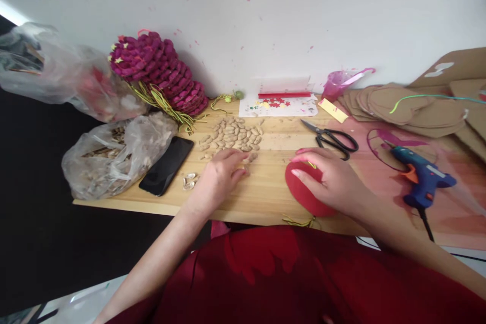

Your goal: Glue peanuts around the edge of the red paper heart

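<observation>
My left hand (222, 174) is at the near edge of a pile of peanut shells (230, 134). Its thumb and fingers are curled together around what looks like a peanut shell (245, 167), mostly hidden by the fingers. On the right, my right hand (329, 176) holds a flat red disc (304, 193) on the table, thumb across its top and fingers at the far edge. A bit of yellow cord shows by these fingers. Yellow-green cords (298, 221) stick out from the disc's near side. A few split shells (190, 181) lie left of my left wrist.
Left: a black phone (167, 166), a plastic bag of shells (114, 162), stacked magenta shell-covered pieces (163, 73). Behind: star cutouts (273, 104) on white paper. Right: scissors (330, 139), a blue glue gun (423, 172), cardboard discs (402, 111), a pink-stained cup (336, 85).
</observation>
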Demonstrator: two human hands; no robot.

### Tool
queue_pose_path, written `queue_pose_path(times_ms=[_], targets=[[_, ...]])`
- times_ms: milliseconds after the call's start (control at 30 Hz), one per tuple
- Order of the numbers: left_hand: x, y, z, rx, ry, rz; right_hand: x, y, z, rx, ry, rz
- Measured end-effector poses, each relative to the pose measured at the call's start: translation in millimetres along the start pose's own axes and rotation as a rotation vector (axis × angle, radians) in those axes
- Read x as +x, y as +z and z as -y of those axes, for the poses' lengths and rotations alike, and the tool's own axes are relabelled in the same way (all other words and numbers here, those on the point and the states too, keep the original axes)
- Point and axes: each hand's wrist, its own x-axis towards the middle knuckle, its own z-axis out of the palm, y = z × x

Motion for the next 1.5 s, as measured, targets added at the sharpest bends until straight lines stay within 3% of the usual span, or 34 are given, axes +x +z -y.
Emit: queue_pose_path(times_ms=[133, 233, 400, 500, 667, 733, 867, 967, 1133, 1267, 1367, 1500], targets=[[-4.8, -8.1, 5.0, 0.059, -0.033, -0.067, -19.3, 3.7, -12.0, -0.089, -0.059, 0.047], [-8.6, -2.7, 4.8, 0.071, -0.007, -0.054, -26.0, 11.3, -16.7, -0.11, -0.063, 0.097], [-8.9, 13.6, -2.2, 0.179, 0.008, -0.033, -22.8, 26.3, -16.7, -0.134, -0.04, 0.092], [-7.2, 11.4, -3.9, 0.239, 0.007, -0.075, -17.4, 31.7, -14.2, -0.139, -0.038, 0.057], [-13.9, -25.0, 8.1, 0.245, -0.007, -0.179, -22.8, 20.6, -14.9, -0.172, -0.076, 0.028], [-22.9, -44.6, 16.0, 0.273, -0.053, -0.205, -32.9, 10.9, -22.8, -0.182, -0.107, 0.092], [-42.7, -66.8, 24.6, 0.282, -0.141, -0.153, -53.0, -2.6, -46.4, -0.206, -0.2, 0.16], [-47.5, -61.1, 22.2, 0.252, -0.134, -0.109, -54.4, -3.2, -53.3, -0.18, -0.215, 0.186], [-37.4, -37.4, 17.5, 0.265, -0.055, -0.031, -32.8, 6.7, -43.1, -0.151, -0.173, 0.185], [-31.4, -31.2, 21.4, 0.266, -0.074, -0.039, -17.7, 14.4, -37.3, -0.154, -0.153, 0.172], [-29.5, -33.0, 23.9, 0.222, -0.173, -0.104, -9.8, 14.6, -28.2, -0.201, -0.142, 0.128], [-25.3, -31.9, 26.2, 0.083, -0.39, -0.176, 7.8, 14.0, -0.4, -0.169, -0.183, -0.043]])
